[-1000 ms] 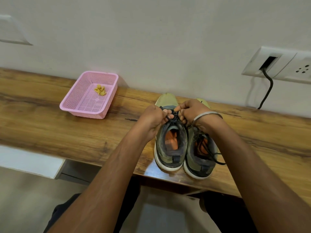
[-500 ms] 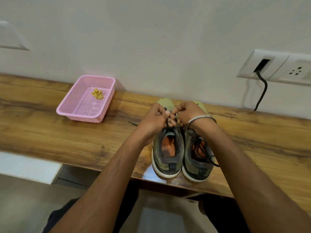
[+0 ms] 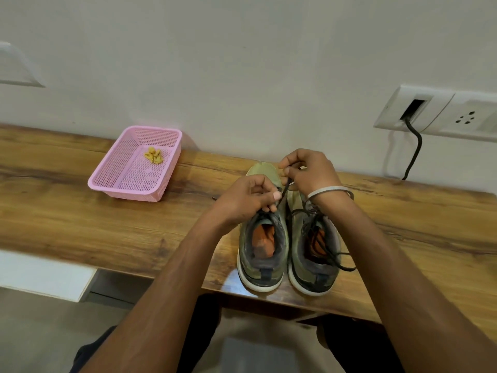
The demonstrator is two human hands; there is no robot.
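Two olive shoes stand side by side, toes to the wall, at the near edge of the wooden table (image 3: 80, 216). The left hand (image 3: 247, 200) pinches the dark lace (image 3: 283, 192) of the left-side shoe (image 3: 262, 254), just above its opening. The right hand (image 3: 309, 170), at one o'clock from the left, pinches the same lace higher up, and it runs taut between them. The other shoe (image 3: 317, 259) touches the first, its laces loose. A pink basket (image 3: 129, 192) sits at ten o'clock from the shoes.

Before you, the left shoe (image 3: 262, 275) and right shoe (image 3: 313, 278) stand side by side on the table (image 3: 80, 224). The basket (image 3: 134, 194) sits well to their left; the socket (image 3: 419, 111) is behind, to their right.
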